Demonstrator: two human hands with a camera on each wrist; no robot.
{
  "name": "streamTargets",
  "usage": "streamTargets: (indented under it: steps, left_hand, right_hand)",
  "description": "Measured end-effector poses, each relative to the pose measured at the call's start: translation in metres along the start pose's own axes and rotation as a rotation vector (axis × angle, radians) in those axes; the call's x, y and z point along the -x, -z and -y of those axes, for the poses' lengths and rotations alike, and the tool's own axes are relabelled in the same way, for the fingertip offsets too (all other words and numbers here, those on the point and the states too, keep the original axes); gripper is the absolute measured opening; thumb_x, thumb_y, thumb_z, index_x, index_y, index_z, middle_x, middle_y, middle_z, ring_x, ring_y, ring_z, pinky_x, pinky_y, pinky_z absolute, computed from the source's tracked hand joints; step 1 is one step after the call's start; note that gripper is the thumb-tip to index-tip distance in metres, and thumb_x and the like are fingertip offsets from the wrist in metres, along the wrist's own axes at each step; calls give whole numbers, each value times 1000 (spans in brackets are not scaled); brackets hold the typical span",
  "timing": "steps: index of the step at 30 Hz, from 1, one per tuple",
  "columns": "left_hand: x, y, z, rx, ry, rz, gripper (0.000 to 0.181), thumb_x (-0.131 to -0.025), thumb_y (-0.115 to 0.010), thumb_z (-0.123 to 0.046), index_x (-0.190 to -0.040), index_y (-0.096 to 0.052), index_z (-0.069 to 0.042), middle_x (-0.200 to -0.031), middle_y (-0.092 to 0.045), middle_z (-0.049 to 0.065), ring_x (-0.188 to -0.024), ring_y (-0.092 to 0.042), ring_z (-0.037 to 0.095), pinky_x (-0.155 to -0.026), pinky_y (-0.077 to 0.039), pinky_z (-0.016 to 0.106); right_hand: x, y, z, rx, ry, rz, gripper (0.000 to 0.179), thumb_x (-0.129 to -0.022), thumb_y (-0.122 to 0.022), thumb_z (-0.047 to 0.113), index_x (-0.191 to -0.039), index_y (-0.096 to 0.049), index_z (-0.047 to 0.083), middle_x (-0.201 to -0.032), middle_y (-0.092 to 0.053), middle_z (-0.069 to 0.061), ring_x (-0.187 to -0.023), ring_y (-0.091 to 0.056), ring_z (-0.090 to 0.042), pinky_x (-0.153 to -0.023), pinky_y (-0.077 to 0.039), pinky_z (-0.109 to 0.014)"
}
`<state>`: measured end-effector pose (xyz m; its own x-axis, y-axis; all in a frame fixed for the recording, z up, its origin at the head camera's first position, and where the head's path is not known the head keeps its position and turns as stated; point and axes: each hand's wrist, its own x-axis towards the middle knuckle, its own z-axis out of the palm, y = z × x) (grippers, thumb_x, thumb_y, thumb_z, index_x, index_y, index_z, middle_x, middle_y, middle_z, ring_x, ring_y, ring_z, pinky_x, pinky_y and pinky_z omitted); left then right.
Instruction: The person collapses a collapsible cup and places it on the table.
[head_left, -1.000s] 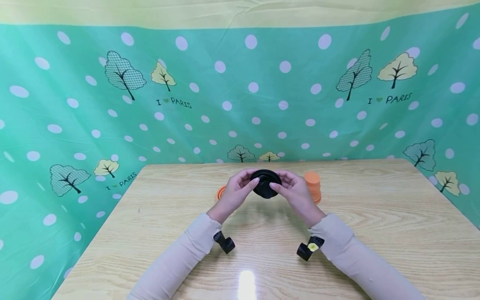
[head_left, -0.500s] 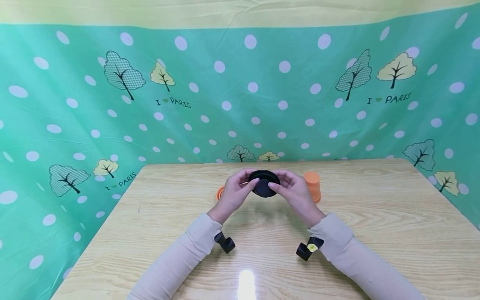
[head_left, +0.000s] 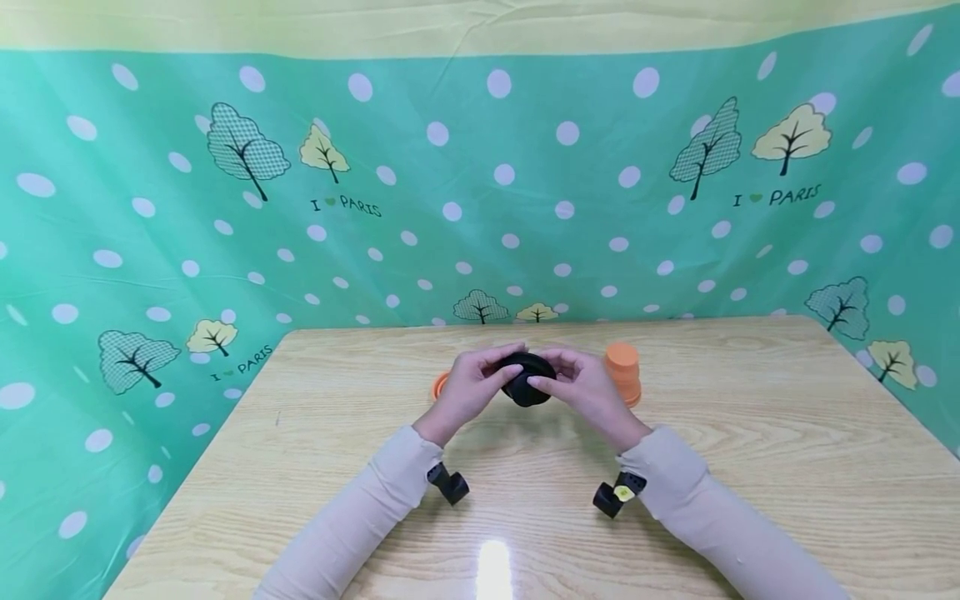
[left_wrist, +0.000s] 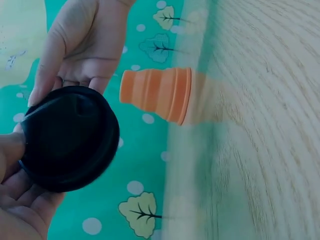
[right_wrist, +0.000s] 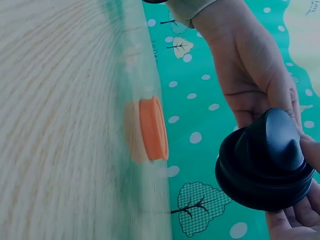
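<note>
Both hands hold one black cup lid point(head_left: 528, 397) above the far middle of the table. My left hand point(head_left: 471, 385) grips its left edge, thumb on the near face and fingers behind. Across from it, my right hand point(head_left: 592, 392) pinches the right side the same way. The right wrist view shows a wide round rim and a raised, pointed hump on the lid point(right_wrist: 260, 187). From the left wrist, the lid point(left_wrist: 70, 140) appears as a dark disc between the two hands. Fingers behind the lid are partly hidden.
Just right of the right hand, a stepped orange collapsible cup point(head_left: 622, 371) stands with its wide rim down. A low orange ringed piece point(head_left: 439, 386) lies behind the left hand, partly covered by it. Green patterned cloth point(head_left: 480, 208) hangs beyond the wooden table point(head_left: 360, 500).
The black lid has tilted and dropped slightly between the hands. The right thumb has shifted a little left and down across it. The orange pieces have stayed put.
</note>
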<state>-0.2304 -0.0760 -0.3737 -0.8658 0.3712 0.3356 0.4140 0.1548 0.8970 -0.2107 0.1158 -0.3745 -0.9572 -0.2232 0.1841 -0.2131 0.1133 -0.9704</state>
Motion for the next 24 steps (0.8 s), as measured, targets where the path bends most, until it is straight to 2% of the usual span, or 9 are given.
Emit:
streamTargets:
  steps: [4, 8, 13, 16, 20, 24]
  left_hand:
    - [0, 0, -2, -14, 16, 17, 37, -91, -63, -12, -126, -59, -1, -125, -61, 13, -108, -61, 21, -83, -52, 23]
    - [-1, 1, -2, 27, 28, 15, 38, -91, -63, -12, -126, -58, 1, -125, -60, 14, -111, -60, 22, -86, -51, 24]
    - [-1, 3, -4, 115, 57, 21, 40, -95, -58, -16, -131, -54, -1, -130, -57, 14, -119, -54, 22, -96, -46, 27]
    - [-1, 4, -6, 142, 88, 31, 41, -97, -54, -20, -135, -50, -4, -133, -54, 13, -122, -52, 21, -100, -43, 30]
    - [0, 4, -7, 191, 114, 49, 43, -98, -53, -18, -137, -47, -3, -132, -54, 17, -117, -55, 22, -99, -44, 32]
    - [0, 2, -7, 214, 112, 38, 41, -96, -56, -16, -134, -50, -2, -126, -57, 19, -111, -58, 21, -95, -47, 30]
  right_hand:
    - [0, -1, -1, 46, 20, -9, 36, -83, -73, 9, -114, -62, -6, -112, -64, -21, -93, -64, -15, -79, -52, -20]
    - [0, -1, -1, 49, 34, -17, 34, -83, -71, 6, -112, -62, -8, -108, -65, -21, -90, -64, -13, -79, -52, -20]
    - [0, -1, 0, 1, 33, -45, 34, -83, -70, 2, -113, -59, -9, -107, -64, -21, -90, -63, -10, -80, -51, -19]
    - [-1, -1, 1, -46, 30, -74, 32, -84, -69, 1, -112, -58, -9, -103, -65, -15, -89, -62, -8, -80, -51, -19]
    - [-1, 1, 3, -135, 25, -104, 32, -85, -67, 0, -112, -55, -12, -98, -65, -4, -88, -61, -7, -79, -51, -19]
    - [0, 2, 3, -176, 19, -107, 33, -86, -66, 1, -114, -54, -13, -97, -65, -1, -89, -62, -8, -79, -52, -19]
